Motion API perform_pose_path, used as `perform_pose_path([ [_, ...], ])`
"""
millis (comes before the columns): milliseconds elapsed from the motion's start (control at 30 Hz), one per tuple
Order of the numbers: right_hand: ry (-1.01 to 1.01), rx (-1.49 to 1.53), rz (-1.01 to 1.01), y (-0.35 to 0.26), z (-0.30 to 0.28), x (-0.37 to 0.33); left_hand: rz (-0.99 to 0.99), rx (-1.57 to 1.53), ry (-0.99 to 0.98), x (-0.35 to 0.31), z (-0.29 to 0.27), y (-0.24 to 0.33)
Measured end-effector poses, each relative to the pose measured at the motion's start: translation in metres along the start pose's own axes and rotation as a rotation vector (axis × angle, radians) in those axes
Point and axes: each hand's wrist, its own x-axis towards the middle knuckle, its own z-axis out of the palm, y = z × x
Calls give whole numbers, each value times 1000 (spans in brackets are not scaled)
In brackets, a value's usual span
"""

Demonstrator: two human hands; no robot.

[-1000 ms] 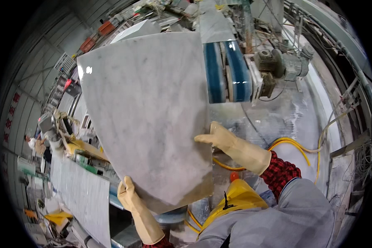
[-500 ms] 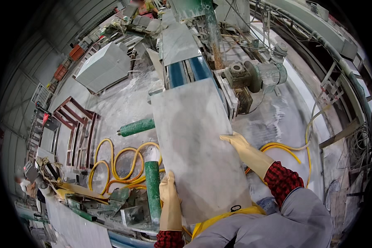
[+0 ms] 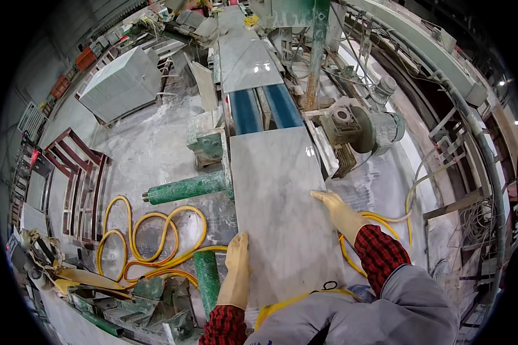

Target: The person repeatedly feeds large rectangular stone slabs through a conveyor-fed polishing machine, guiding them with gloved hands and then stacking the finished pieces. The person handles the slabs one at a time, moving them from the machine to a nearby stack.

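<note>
A long grey-white stone slab (image 3: 279, 213) reaches from my waist onto the front of a conveyor with blue belts (image 3: 283, 106). My left hand (image 3: 237, 259), in a cream rubber glove, grips its left edge. My right hand (image 3: 334, 208), gloved alike, holds the right edge a little farther along, thumb on the top face. The fingers under both edges are hidden. Beyond a gap of bare belt lies another pale slab (image 3: 250, 63), shiny on top.
A motor with gearbox (image 3: 374, 131) stands right of the conveyor. Green rollers (image 3: 187, 187) jut out on the left, above a looped yellow hose (image 3: 138, 230). Farther left are a dark red metal frame (image 3: 75, 178) and a stack of pale slabs (image 3: 124, 83).
The held slab's far end has come down in line with the belts, and more belt shows beyond it. Both hands keep their hold on its edges. The view has shifted slightly.
</note>
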Motion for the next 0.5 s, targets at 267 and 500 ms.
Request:
perform_pose_path([
  [267,-220,-239,-428,-52,-28,-87,-38,-373,-115,85,6,-10],
  [500,-348,403,523,-62,-17,-139,-201,-810,-628,82,-15,-27],
])
